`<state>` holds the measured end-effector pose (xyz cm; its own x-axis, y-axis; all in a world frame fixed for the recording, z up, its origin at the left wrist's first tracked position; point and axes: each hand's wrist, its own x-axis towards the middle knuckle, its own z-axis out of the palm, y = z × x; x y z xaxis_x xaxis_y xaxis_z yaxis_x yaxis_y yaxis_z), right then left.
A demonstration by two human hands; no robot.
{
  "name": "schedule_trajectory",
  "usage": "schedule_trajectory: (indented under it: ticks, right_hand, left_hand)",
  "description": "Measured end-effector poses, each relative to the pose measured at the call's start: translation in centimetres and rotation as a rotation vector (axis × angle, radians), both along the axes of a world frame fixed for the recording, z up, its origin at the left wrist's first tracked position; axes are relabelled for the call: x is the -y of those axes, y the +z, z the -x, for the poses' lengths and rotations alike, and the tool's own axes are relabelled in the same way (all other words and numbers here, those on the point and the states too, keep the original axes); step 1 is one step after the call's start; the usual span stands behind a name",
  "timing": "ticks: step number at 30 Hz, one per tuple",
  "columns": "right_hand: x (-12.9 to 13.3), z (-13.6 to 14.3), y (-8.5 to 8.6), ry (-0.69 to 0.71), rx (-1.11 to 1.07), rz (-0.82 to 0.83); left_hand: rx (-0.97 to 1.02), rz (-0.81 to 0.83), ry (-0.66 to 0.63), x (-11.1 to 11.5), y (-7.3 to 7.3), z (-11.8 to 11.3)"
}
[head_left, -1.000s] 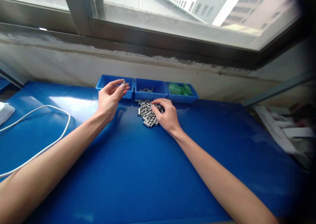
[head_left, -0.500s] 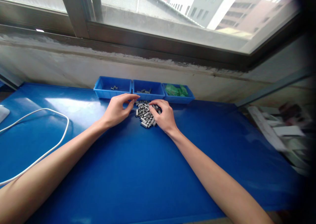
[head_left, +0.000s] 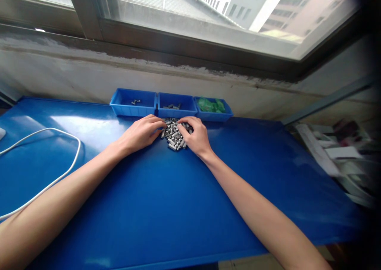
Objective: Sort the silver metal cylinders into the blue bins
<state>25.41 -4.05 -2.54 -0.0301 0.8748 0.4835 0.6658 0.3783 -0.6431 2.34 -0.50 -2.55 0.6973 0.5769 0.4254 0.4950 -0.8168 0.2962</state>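
I see pile of small metal parts (head_left: 174, 138) on blue tabletop (head_left: 166, 206), just in front of middle blue bin (head_left: 177, 113). Left hand (head_left: 143, 132) curled at pile's left edge; right hand (head_left: 197, 135) curled over its right side. From here I can't make out whether either pinches part.

metal pieces (head_left: 174, 136) | silvery, short | loose heap, mixed angles | on blue tabletop (head_left: 169, 198)

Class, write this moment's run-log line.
metal parts pile: beside blue bins; left hand: at pile's left edge; right hand: at pile's right side
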Motion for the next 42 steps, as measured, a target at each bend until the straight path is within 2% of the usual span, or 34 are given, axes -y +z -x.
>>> schedule_trajectory:
  ticks: [5, 12, 21, 24, 27, 30, 35, 39, 42]
  right_hand:
    - [0.0, 0.0, 0.0, 0.003, -0.006, 0.001]
    - [-0.1, 0.0, -0.1, 0.006, -0.006, -0.003]
    - [0.1, 0.0, 0.1, 0.006, -0.012, 0.013]
    - [0.1, 0.0, 0.1, 0.006, -0.011, 0.014]
    - [0.0, 0.0, 0.0, 0.008, -0.010, 0.015]
    - [0.0, -0.1, 0.0, 0.009, -0.010, 0.015]
    - [-0.1, -0.1, -0.1, 0.012, -0.006, 0.009]
    - [-0.1, -0.1, -0.1, 0.013, -0.007, 0.003]
    - [-0.1, -0.1, -0.1, 0.017, -0.008, 0.001]
  left_hand:
    - [-0.012, -0.007, 0.048, 0.3, 0.4, 0.1]
    - [0.028, 0.012, -0.002, 0.2, 0.0, 0.2]
    - [0.200, 0.113, 0.172, 0.2, 0.2, 0.1]
    - [0.438, 0.277, 0.238, 0.4, 0.7, -0.3]
    - [0.589, 0.550, 0.282, 0.6, 1.4, -0.9]
    - [0.709, 0.785, 0.240, 0.9, 1.8, -1.4]
    - [0.845, 1.064, 0.162, 1.3, 2.0, -2.0]
    - [0.922, 1.192, 0.142, 1.5, 2.2, -2.2]
    - [0.969, 1.174, 0.147, 1.5, 2.3, -2.2]
